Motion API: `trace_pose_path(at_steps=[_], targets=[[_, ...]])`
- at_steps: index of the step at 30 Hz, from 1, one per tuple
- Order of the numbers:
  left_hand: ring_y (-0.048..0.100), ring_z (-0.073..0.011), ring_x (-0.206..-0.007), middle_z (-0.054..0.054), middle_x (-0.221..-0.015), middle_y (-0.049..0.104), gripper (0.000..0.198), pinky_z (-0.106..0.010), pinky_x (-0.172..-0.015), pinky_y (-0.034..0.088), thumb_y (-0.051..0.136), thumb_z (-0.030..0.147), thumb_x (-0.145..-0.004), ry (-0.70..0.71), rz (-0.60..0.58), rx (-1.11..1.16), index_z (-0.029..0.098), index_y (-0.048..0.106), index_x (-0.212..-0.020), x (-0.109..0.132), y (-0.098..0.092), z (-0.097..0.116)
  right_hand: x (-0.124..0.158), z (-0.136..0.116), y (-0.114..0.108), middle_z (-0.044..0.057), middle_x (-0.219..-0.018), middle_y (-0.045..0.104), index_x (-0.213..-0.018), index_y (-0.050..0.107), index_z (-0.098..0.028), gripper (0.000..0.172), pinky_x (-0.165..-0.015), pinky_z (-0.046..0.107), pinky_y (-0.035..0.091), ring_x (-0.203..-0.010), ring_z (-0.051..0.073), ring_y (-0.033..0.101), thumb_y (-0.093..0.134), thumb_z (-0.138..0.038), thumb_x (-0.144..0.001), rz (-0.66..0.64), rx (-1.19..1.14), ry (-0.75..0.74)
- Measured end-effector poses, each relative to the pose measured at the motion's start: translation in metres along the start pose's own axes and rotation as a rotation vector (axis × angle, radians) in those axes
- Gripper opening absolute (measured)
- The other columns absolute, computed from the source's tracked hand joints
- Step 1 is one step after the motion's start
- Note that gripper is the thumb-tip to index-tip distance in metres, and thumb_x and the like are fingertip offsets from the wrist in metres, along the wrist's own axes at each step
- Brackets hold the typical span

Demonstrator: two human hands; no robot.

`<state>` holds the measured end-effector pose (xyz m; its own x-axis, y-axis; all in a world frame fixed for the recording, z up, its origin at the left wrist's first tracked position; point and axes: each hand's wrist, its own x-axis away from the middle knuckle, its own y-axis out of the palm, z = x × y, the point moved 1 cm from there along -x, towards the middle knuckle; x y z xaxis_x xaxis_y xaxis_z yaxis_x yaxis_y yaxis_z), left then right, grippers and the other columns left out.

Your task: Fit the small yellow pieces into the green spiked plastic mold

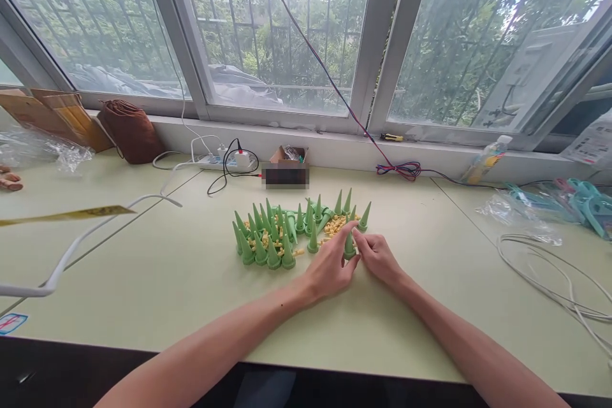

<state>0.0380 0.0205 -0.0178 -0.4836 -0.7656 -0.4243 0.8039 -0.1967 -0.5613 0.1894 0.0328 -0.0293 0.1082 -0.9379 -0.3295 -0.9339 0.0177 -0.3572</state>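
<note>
A: Where is the cone (349, 248)?
B: Upright on the surface (191, 280), at the near edge of the pile (268, 236), beside the yellow bits (335, 224).
A: And the hands?
B: The left hand (329, 266) curls around it. The right hand (377, 256) seems to pinch its top, fingers nearly closed.

1 head camera, facing forward and down — near the table (143, 268) (window (287, 25) beyond)
</note>
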Motion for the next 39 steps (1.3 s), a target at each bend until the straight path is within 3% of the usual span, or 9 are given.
trace_pose_path(at_steps=[7, 11, 18, 26, 34, 39], targets=[[0.044, -0.0071, -0.053, 0.001, -0.084, 0.053, 0.07, -0.022, -0.054, 0.041, 0.054, 0.015, -0.087, 0.003, 0.051, 0.078, 0.03, 0.026, -0.149, -0.001, -0.003, 0.001, 0.002, 0.006, 0.001, -0.004, -0.051, 0.03, -0.056, 0.031, -0.021, 0.054, -0.045, 0.025, 0.023, -0.048, 0.01, 0.026, 0.038, -0.054, -0.098, 0.001, -0.113, -0.033], [0.046, -0.0087, -0.056, 0.002, -0.078, 0.049, 0.069, -0.021, -0.053, 0.041, 0.053, 0.018, -0.089, -0.011, 0.06, 0.106, 0.029, 0.023, -0.15, -0.001, -0.003, 0.001, 0.005, 0.006, 0.002, -0.004, -0.056, 0.034, -0.061, 0.032, -0.021, 0.047, -0.047, 0.025, 0.027, -0.051, 0.011, 0.03, 0.036, -0.048, -0.099, -0.032, -0.127, -0.087], [0.045, -0.0097, -0.058, 0.003, -0.076, 0.045, 0.074, -0.021, -0.055, 0.042, 0.053, 0.018, -0.09, -0.033, 0.046, 0.095, 0.029, 0.016, -0.153, 0.001, -0.005, 0.002, 0.008, 0.0, 0.006, -0.004, -0.058, 0.031, -0.063, 0.029, -0.022, 0.043, -0.049, 0.026, 0.028, -0.052, 0.011, 0.029, 0.033, -0.044, -0.1, 0.037, -0.018, -0.106], [0.047, -0.0099, -0.056, 0.002, -0.078, 0.05, 0.081, -0.022, -0.054, 0.045, 0.052, 0.019, -0.091, -0.061, 0.051, 0.107, 0.025, 0.002, -0.155, 0.003, -0.001, 0.002, 0.01, -0.003, 0.009, -0.004, -0.056, 0.031, -0.063, 0.029, -0.022, 0.042, -0.049, 0.026, 0.027, -0.051, 0.011, 0.029, 0.033, -0.04, -0.1, 0.065, 0.013, -0.111], [0.054, -0.013, -0.057, -0.003, -0.082, 0.06, 0.069, -0.029, -0.061, 0.054, 0.052, 0.025, -0.092, -0.1, 0.07, 0.066, 0.017, 0.02, -0.153, 0.008, 0.003, -0.006, 0.012, -0.008, 0.011, -0.004, -0.054, 0.032, -0.062, 0.029, -0.022, 0.042, -0.048, 0.025, 0.026, -0.05, 0.011, 0.029, 0.034, -0.04, -0.1, 0.078, 0.061, -0.147], [0.058, -0.0151, -0.066, -0.007, -0.09, 0.063, 0.054, -0.029, -0.061, 0.055, 0.052, 0.027, -0.093, -0.072, 0.081, 0.073, 0.019, 0.036, -0.145, 0.007, 0.0, -0.004, 0.013, -0.007, 0.009, -0.004, -0.056, 0.033, -0.064, 0.031, -0.022, 0.04, -0.05, 0.026, 0.026, -0.051, 0.011, 0.03, 0.035, -0.038, -0.1, 0.091, 0.072, -0.152]])
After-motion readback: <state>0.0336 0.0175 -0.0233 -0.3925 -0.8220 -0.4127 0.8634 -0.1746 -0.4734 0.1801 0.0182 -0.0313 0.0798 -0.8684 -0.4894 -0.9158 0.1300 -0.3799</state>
